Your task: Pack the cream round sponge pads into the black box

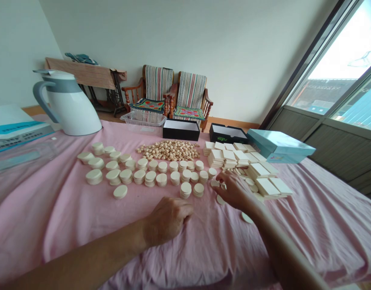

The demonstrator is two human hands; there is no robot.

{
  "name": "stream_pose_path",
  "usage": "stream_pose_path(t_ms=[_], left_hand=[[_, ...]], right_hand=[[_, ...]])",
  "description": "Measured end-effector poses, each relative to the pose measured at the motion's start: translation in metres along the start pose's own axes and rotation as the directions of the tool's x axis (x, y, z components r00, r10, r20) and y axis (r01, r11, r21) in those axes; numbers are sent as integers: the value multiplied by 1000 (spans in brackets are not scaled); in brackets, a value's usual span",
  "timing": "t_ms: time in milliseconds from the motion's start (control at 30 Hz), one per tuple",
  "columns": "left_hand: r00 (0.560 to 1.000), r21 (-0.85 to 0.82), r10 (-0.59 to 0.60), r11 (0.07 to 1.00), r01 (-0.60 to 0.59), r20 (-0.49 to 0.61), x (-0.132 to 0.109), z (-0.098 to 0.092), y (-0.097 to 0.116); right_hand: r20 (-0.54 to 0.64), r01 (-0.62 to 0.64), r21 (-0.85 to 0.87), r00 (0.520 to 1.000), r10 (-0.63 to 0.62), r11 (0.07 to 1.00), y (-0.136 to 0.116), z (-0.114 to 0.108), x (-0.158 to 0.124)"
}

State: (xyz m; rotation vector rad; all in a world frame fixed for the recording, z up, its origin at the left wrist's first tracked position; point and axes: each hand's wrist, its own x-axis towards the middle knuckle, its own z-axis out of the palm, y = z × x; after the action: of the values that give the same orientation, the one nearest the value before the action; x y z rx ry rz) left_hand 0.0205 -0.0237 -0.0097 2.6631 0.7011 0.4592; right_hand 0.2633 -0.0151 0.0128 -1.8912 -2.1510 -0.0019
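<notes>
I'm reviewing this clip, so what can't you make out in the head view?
Right hand: its fingers hide whatever they touch near the discs.
Left hand: its curled fingers hide anything held.
Teal box: its top hides the inside.
Packet: cut off by the left edge, print too small.

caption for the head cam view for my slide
Right hand reaches among cream discs on pink cloth, left hand beside
</notes>
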Motion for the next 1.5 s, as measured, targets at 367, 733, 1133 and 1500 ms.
stream_pose_path(t_ms=[367, 733, 1133, 1500], left_hand=[[1000, 16, -9, 1000, 9, 15, 0, -1, 1], [999, 32, -37, 999, 38, -13, 0, 2, 0], [999, 31, -36, 999, 37, -16, 0, 2, 0], [999, 16, -43, 999, 43, 5, 0, 2, 0]], right_hand=[[-73, 50, 132, 996, -41, 990, -7, -1, 0], [-120, 169, 191, 982, -148, 967, -50, 3, -7], [-58, 136, 81, 990, -131, 987, -63, 10, -7], [-102, 197, 378, 980, -171, 905, -37, 6, -1]])
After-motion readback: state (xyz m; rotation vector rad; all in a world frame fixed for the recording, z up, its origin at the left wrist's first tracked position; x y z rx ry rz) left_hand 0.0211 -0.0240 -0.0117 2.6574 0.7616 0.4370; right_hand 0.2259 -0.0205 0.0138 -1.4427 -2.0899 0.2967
